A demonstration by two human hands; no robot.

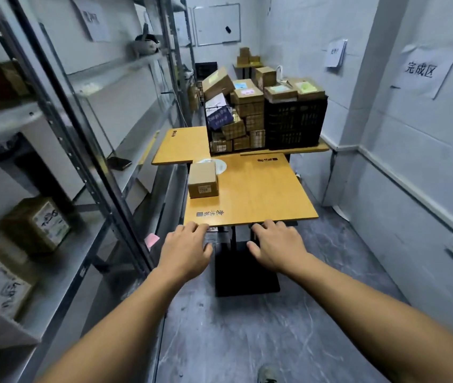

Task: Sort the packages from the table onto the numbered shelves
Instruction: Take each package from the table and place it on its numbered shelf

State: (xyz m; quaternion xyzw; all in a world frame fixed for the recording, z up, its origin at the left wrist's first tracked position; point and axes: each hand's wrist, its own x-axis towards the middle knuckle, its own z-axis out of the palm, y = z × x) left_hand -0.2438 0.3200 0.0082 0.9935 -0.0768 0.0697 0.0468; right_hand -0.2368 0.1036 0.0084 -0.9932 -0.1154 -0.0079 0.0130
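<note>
**Hands at the near table, both empty.** The left hand (185, 244) and right hand (275, 243) reach forward palm-down, fingers loosely spread and holding nothing. Their fingertips lie at the near edge of the table (261, 194); whether they touch it cannot be told.

The nearest package is a single box (202, 179) with a small label facing the viewer. It stands on the table's left side, just ahead of the left hand and apart from it. A white disc (221, 165) lies partly hidden behind it.

Beyond, a second table (181, 145) carries a wire basket (233, 128) heaped with boxes. Beside the basket is a black crate (295, 123) with more boxes on top.

At left, the shelves (120, 69) hold two labelled cartons (36, 223) on a lower level and a dark phone (118, 163) on a middle one. No shelf numbers are legible. A pink note (152, 240) sits by an upright, and a paper sign (424, 70) is taped to the right wall.

Progress, as judged: early. A few packages appear shelved. One box waits on the near table, and the large stock in basket and crate looks unsorted. The step in hand is probably picking up the box.
</note>
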